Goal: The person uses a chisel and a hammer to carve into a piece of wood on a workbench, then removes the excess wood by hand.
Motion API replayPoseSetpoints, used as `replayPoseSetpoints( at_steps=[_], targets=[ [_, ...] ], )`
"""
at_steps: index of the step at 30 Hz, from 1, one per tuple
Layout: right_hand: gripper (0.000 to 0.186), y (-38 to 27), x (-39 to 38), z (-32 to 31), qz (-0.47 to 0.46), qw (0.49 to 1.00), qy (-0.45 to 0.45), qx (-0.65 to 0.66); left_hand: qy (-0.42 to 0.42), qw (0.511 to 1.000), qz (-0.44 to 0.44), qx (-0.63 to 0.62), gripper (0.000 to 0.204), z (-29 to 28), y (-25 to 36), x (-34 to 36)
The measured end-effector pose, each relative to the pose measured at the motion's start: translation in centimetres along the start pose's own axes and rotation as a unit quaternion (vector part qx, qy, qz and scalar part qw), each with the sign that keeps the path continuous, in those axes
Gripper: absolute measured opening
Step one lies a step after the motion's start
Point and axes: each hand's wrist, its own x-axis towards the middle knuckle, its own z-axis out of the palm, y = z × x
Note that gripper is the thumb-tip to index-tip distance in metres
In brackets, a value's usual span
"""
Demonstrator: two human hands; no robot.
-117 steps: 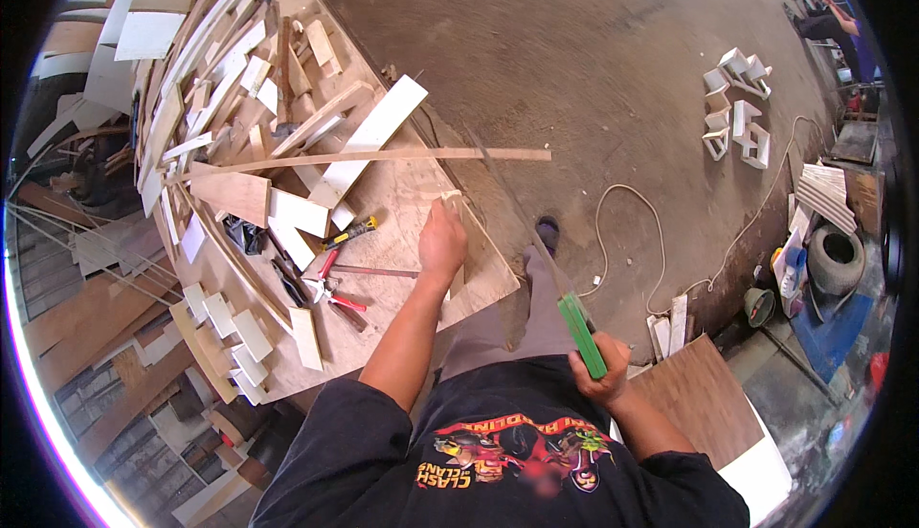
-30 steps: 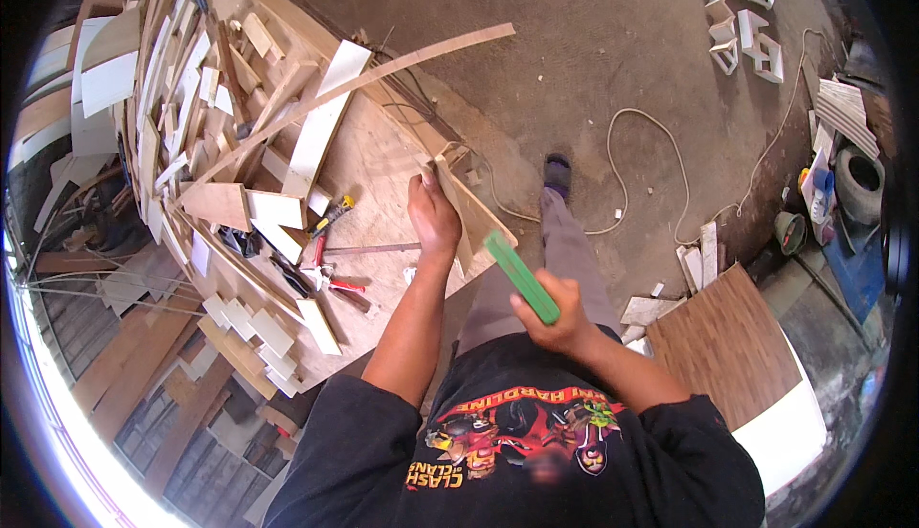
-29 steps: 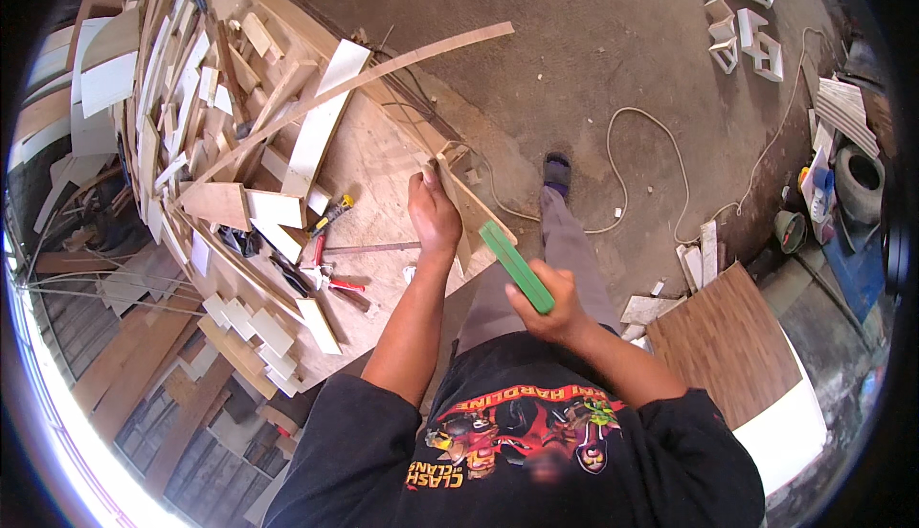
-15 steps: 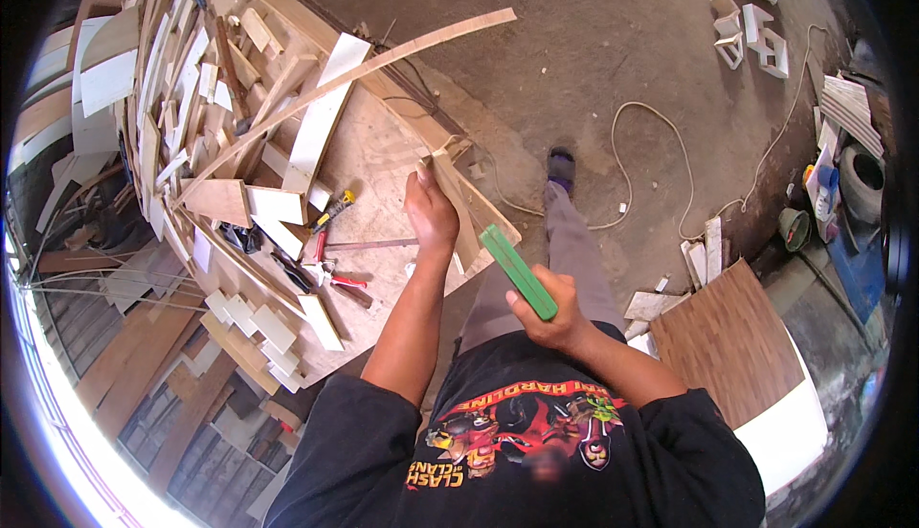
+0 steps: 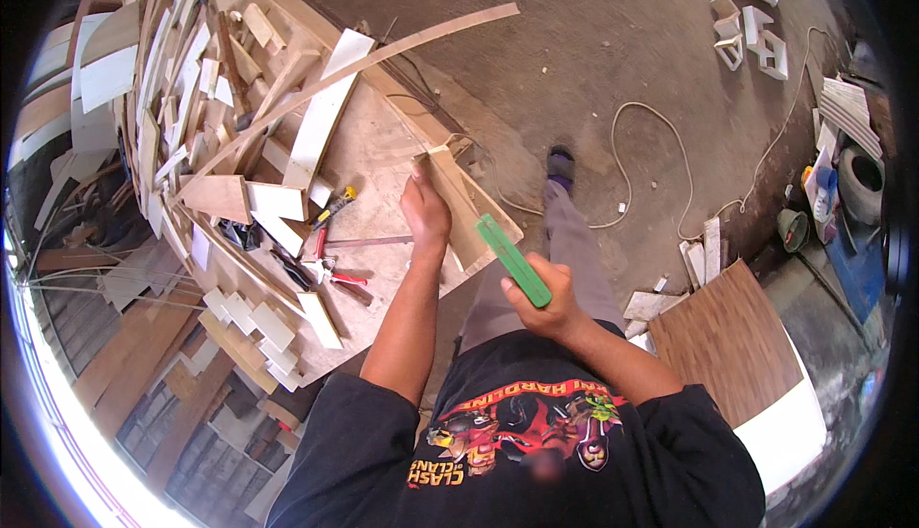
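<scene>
My left hand (image 5: 427,214) is at the edge of the workbench (image 5: 373,174), closed on a pale wooden board (image 5: 458,201) that stands on edge there. Its thumb points away from me, and the other fingers are mostly hidden. In my right hand (image 5: 549,296) is a long, flat green bar-shaped tool (image 5: 512,258), gripped at its near end. The bar's far end slants up toward the board, apart from it. Left of my left hand, red-handled pliers (image 5: 347,279) and a yellow-and-black utility knife (image 5: 337,204) lie on the bench.
Wood offcuts and white strips crowd the bench's left side, with a hammer (image 5: 230,59) among them. A long thin strip (image 5: 431,38) juts over the bench edge. On the floor lie a pale cable (image 5: 617,159), white wooden frames (image 5: 761,40) and a brown wood-grain panel (image 5: 732,341).
My right hand has shifted the green bar slightly up and left, turning its broad face more into view. The left hand has moved slightly left and stays on the board.
</scene>
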Motion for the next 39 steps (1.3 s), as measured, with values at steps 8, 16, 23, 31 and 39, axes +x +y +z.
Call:
replayPoseSetpoints(
  at_steps=[8,16,23,31,39],
  targets=[
    [0.019,1.6,-0.1,-0.9,0.080,0.993,0.035,0.083,-0.098,0.979,-0.117,-0.133,0.027,-0.6,-0.9,-3.7],
    [0.030,0.5,-1.9,-2.2,-0.025,0.994,-0.027,-0.104,-0.004,0.994,-0.026,-0.110,0.034,-3.8,-1.5,-4.7],
    [0.028,1.1,-3.3,1.7,-0.235,0.923,-0.062,-0.298,0.042,0.997,-0.027,-0.062,0.036,-10.2,-5.9,-6.1],
    [0.015,2.9,-4.7,11.6,-0.254,0.865,-0.136,-0.411,0.094,0.992,-0.070,-0.053,0.041,-17.3,-14.2,-8.8],
    [0.033,7.5,-3.8,22.2,-0.166,0.798,-0.249,-0.523,0.098,0.990,-0.055,-0.089,0.049,-21.4,-17.7,-9.5]
  ],
)
